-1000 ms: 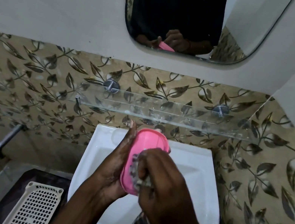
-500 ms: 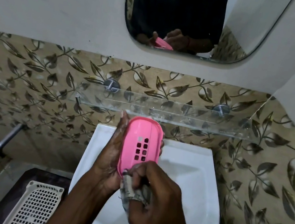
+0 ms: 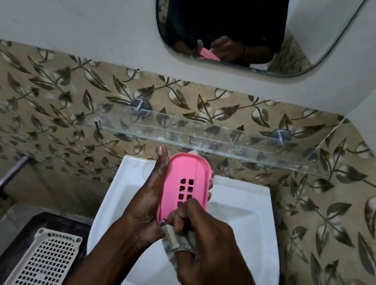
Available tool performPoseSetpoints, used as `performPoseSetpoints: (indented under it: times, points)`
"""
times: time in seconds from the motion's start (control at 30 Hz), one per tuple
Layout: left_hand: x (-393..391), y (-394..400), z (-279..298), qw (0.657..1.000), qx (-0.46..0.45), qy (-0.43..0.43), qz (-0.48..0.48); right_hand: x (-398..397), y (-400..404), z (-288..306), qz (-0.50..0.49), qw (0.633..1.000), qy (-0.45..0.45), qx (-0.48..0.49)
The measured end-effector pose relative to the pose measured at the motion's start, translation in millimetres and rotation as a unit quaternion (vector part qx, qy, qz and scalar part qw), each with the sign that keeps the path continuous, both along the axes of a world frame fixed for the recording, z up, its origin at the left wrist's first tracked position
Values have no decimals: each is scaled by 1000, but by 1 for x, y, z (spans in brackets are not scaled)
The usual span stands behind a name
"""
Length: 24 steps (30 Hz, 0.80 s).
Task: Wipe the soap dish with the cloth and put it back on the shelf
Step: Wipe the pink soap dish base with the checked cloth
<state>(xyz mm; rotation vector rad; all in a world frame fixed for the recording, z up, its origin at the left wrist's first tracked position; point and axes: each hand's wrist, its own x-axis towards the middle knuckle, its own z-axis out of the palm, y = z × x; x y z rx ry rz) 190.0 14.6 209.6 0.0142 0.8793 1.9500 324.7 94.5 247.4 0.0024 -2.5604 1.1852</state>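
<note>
1. A white sink [image 3: 254,229] sits below, against the tiled wall
2. A mirror [image 3: 303,24] with rounded corners hangs on the plain upper wall
3. Leaf-patterned tiles [image 3: 39,96] cover the lower wall and the right side wall
4. A metal tap [image 3: 10,176] juts from the wall at the left
5. A cream perforated basket [image 3: 45,263] lies on a dark surface [image 3: 12,249] beside the sink, at lower left

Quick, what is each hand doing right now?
Left hand: holds the pink soap dish upright over the sink.
Right hand: grips the cloth against the dish's lower end.
</note>
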Motion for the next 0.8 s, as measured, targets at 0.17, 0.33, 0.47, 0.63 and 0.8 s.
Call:
performPoseSetpoints:
  times: [0.17,0.33,0.47,0.63,0.8]
  points:
    - [2,-4,10,999,18,-26,-9,2,30,6,5,992,-4,130]
    - [7,3,12,999,6,-32,23,-1,11,6,2,1000,7,28]
    - [14,5,5,997,7,-74,28,-10,-11,5,-66,984,-7,-168]
    - [11,6,2,998,23,-62,17,-16,-11,3,-149,858,4,-492]
    - [2,9,-7,992,-108,11,64,-11,12,13,-223,735,42,-639]
